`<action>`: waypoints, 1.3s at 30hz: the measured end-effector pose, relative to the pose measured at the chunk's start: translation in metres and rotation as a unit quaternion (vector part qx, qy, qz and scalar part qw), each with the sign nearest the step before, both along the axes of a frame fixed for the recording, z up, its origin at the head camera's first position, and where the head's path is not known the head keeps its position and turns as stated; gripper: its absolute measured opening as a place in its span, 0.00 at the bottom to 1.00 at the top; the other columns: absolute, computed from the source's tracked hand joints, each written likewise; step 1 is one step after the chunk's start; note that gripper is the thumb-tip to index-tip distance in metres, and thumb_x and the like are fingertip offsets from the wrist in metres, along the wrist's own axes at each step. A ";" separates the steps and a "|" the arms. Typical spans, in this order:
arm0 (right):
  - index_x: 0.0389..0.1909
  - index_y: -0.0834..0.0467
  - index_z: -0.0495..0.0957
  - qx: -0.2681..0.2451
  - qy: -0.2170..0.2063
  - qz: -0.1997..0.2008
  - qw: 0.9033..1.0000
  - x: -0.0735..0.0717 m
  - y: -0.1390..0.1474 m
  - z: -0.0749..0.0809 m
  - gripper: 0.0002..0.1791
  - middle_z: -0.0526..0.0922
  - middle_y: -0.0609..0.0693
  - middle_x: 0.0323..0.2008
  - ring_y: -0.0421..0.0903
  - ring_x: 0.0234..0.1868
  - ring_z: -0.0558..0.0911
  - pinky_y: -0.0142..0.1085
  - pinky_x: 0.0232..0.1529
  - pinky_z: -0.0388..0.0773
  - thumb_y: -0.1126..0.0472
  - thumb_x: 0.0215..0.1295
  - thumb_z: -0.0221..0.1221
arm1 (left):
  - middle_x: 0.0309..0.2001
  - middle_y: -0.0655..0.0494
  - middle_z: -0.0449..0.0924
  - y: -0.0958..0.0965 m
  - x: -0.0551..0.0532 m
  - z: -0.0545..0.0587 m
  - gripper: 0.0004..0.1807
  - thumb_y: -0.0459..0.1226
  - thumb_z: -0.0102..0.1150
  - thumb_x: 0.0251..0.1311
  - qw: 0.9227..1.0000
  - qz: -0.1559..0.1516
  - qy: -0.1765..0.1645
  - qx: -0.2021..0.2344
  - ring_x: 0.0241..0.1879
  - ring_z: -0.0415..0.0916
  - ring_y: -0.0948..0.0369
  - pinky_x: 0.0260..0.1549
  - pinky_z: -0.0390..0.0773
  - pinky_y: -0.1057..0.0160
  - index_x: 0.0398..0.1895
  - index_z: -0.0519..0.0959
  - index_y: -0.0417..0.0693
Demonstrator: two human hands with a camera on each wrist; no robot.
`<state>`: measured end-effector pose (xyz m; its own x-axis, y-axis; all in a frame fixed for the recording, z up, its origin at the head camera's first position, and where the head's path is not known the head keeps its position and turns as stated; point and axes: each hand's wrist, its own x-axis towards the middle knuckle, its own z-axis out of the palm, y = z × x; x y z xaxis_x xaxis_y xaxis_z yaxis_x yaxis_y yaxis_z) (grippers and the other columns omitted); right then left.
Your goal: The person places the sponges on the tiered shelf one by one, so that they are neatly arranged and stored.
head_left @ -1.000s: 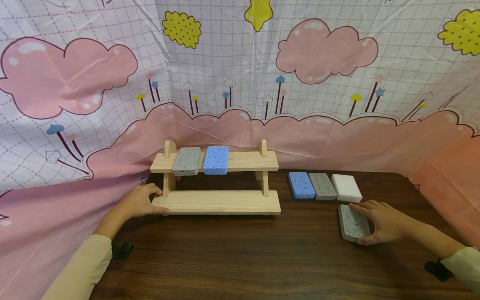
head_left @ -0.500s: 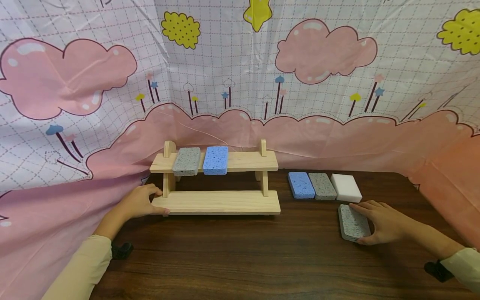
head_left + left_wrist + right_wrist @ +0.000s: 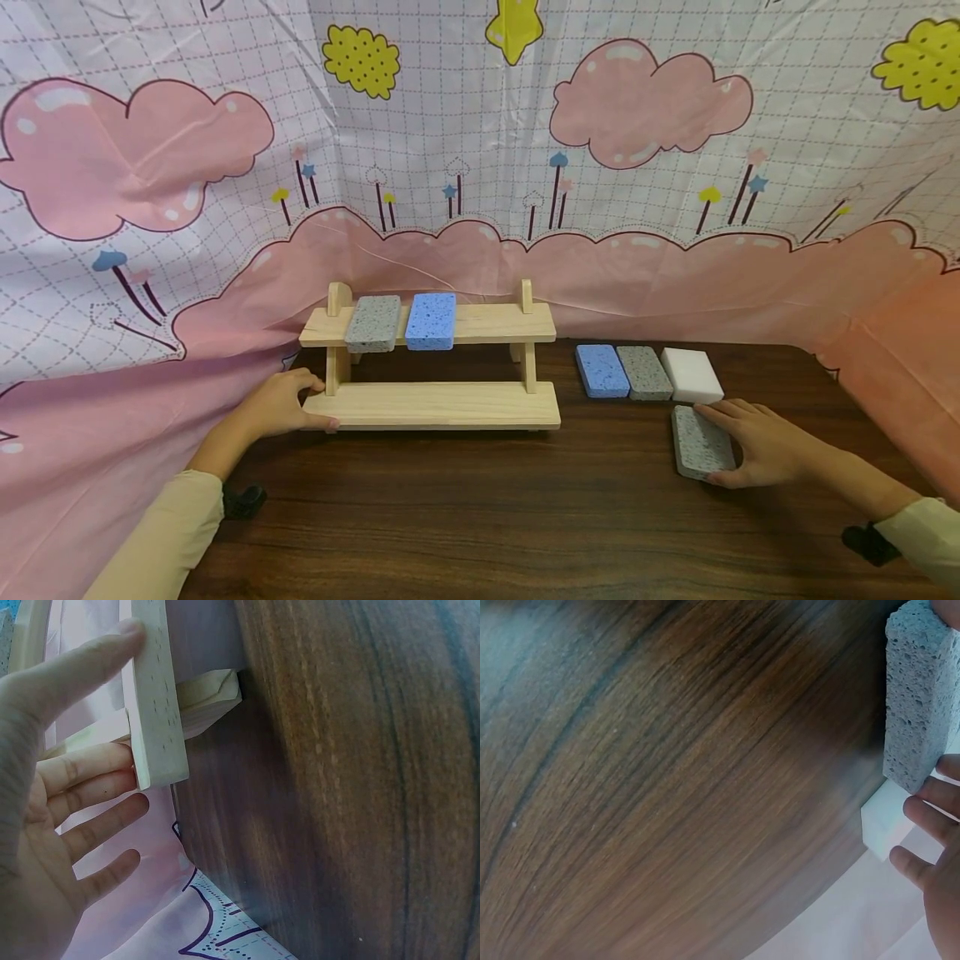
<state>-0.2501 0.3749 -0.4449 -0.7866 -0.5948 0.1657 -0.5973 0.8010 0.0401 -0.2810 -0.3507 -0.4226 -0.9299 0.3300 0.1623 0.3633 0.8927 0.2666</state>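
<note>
My left hand (image 3: 279,403) grips the left end of the lower board of a two-tier wooden shelf (image 3: 442,403). In the left wrist view the thumb lies on the board (image 3: 156,697) and two fingertips touch its other side. My right hand (image 3: 765,444) holds a grey speckled sponge (image 3: 702,443) by its opposite edges, between thumb and fingers. That sponge (image 3: 919,697) shows edge-on in the right wrist view. A grey sponge (image 3: 374,323) and a blue sponge (image 3: 431,322) lie side by side on the upper board, a small gap between them.
Right of the shelf, a blue sponge (image 3: 602,371), a grey sponge (image 3: 645,372) and a white sponge (image 3: 692,375) form a row on the dark wooden table (image 3: 480,517). Behind stands a patterned pink and white cloth (image 3: 450,258).
The grey sponge in my right hand has shifted slightly left, together with the hand. My left hand keeps its place on the shelf.
</note>
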 end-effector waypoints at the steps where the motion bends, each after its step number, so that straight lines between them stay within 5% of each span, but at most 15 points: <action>1: 0.67 0.65 0.72 -0.002 0.002 0.000 1.000 0.000 -0.001 0.000 0.59 0.79 0.59 0.58 0.63 0.59 0.78 0.66 0.51 0.75 0.27 0.42 0.73 | 0.51 0.41 0.83 0.000 0.000 0.000 0.41 0.62 0.79 0.40 1.000 0.000 0.000 0.000 0.52 0.81 0.42 0.54 0.78 0.42 0.49 0.85 0.38; 39: 0.71 0.62 0.68 -0.041 0.063 0.041 0.996 -0.011 -0.048 0.019 0.60 0.76 0.60 0.61 0.59 0.61 0.75 0.64 0.53 0.74 0.27 0.45 0.72 | 0.46 0.45 0.85 -0.002 -0.001 -0.003 0.40 0.62 0.79 0.38 1.000 -0.009 0.020 0.005 0.47 0.83 0.45 0.49 0.80 0.46 0.46 0.86 0.38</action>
